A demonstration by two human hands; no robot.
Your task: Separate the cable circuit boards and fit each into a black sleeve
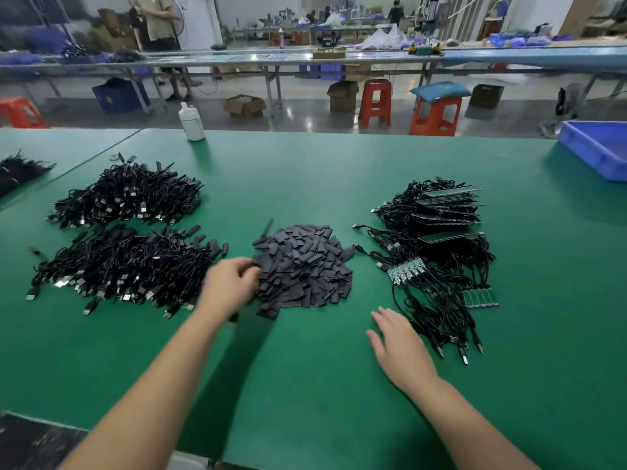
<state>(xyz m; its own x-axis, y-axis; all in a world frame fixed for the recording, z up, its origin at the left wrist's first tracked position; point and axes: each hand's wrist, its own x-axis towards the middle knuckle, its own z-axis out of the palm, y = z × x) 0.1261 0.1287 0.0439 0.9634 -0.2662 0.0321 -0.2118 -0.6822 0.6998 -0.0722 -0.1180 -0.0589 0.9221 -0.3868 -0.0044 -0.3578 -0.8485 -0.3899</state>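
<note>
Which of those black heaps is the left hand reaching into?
The middle heap of flat black sleeves; the left hand touches its near-left edge. The other heaps are cables.

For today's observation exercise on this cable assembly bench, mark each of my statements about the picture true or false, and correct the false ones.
1. The left hand reaches into the central heap of flat black sleeves. True.
2. The right hand grips a strip of green circuit boards. False: it lies open on the green table mat, beside the tangle of black USB cables with boards attached.
3. A white plastic bottle stands at the table's far edge. True.
4. The blue plastic crate sits at the far left. False: it is at the far right.
</note>
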